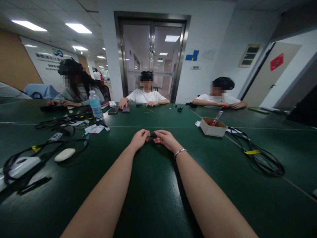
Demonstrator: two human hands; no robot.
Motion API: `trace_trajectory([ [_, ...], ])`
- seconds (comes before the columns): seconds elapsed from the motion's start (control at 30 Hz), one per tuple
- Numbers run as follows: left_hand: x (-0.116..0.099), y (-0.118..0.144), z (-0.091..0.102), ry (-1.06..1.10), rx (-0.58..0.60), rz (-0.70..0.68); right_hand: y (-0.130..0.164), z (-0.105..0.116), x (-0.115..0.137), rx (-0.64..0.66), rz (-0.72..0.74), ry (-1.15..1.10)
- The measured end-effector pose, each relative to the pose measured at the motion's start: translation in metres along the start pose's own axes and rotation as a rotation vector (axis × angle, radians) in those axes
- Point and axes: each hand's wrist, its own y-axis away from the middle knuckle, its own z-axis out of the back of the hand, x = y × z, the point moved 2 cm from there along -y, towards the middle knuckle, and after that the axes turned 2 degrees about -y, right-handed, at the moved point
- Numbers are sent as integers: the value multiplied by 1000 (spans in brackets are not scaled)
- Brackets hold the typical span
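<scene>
Both my arms reach forward over the green table (pixel 151 191). Between my fingertips is a small black object (pixel 153 135), its exact kind too small to make out. My right hand (pixel 166 138), with a silver bracelet (pixel 180 152) at the wrist, pinches the black object from the right. On the other side, my left hand (pixel 140 139) is closed in a pinch at its left end, where something small and pale shows at the fingertips. The hands are close together, just above or on the tabletop; which of the two I cannot tell.
Black cables (pixel 61 132), a white mouse (pixel 64 154) and a water bottle (pixel 95 105) are to the left. Rightward stand a small cardboard box (pixel 213 128) with a tube in it and a coiled cable (pixel 262 155). Small black pieces (pixel 179 109) lie ahead. Three people sit across the table.
</scene>
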Motion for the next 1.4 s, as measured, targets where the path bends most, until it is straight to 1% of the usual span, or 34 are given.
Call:
trace_trajectory([
  [0.1,0,-1,0,2,-2,-9,0,0,0,0,-1,2],
  [0.3,-5,2,-1,80,10,2,0,0,0,-5,-14,-2],
  [0.47,-10,5,-1,110,49,-32,0,1,-1,-15,-7,-30],
  [0.6,-6,3,-1,69,60,-11,0,2,-1,-8,7,-34],
  [0.87,13,-7,-1,-104,80,-16,-1,3,-3,17,17,7],
  [1.1,7,-4,-1,-229,96,-39,0,4,-1,65,25,-5],
  [1.27,7,-4,0,-201,77,-14,2,4,0,103,35,-9],
  [1.4,10,-5,-2,-136,80,-22,2,2,0,66,11,-16],
])
